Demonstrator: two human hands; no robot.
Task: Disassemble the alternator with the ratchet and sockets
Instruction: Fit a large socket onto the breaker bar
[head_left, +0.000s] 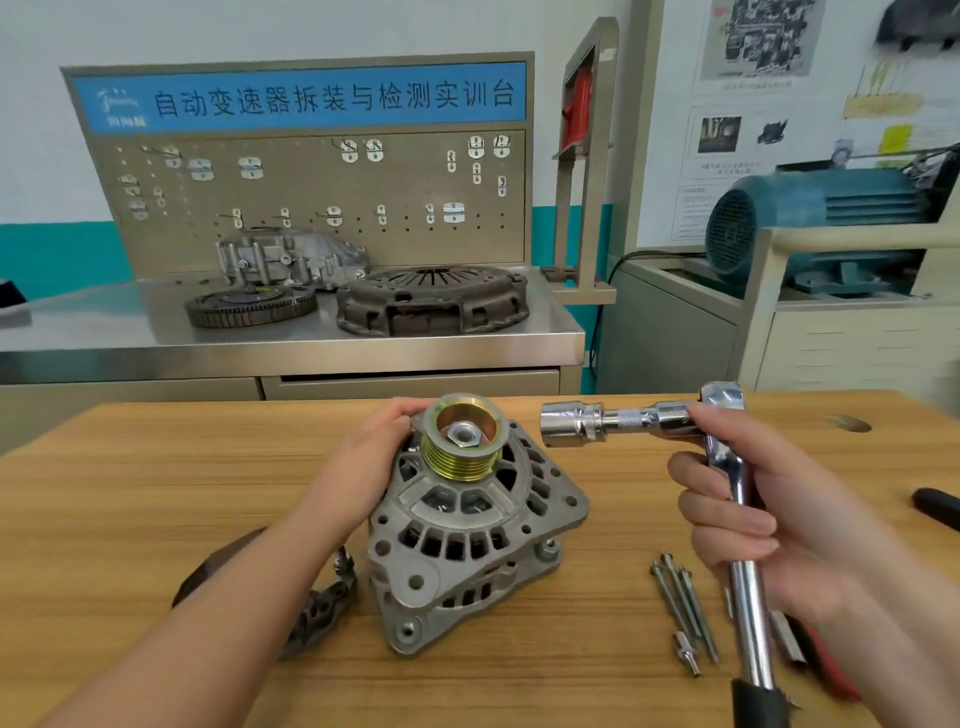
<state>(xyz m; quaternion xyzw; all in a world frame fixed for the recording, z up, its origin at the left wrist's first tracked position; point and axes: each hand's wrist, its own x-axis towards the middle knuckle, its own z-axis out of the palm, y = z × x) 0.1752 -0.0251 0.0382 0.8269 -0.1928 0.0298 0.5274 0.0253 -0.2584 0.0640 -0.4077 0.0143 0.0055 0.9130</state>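
- The alternator (470, 525) sits mid-desk (156, 493), pulley (461, 439) up; the left hand (382, 457) has its fingers curled closed around the far side of the housing beside the pulley.
- The right hand (753, 514) grips the ratchet (737, 519), fingers closed on its handle; the socket (570, 425) hangs apart from the pulley nut (462, 434).
- Next, I judge: seat the socket square on the hex nut, brace the pulley firmly.
- Cast grey ribbed housing, brass-coloured grooved pulley, polished chrome tool; long bolts (683, 605) lie on the wood-grain top.

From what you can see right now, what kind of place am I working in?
Most likely an automotive training workshop: a pegboard tool stand with a blue sign, a clutch pressure plate on a steel bench, and a teal electric motor.
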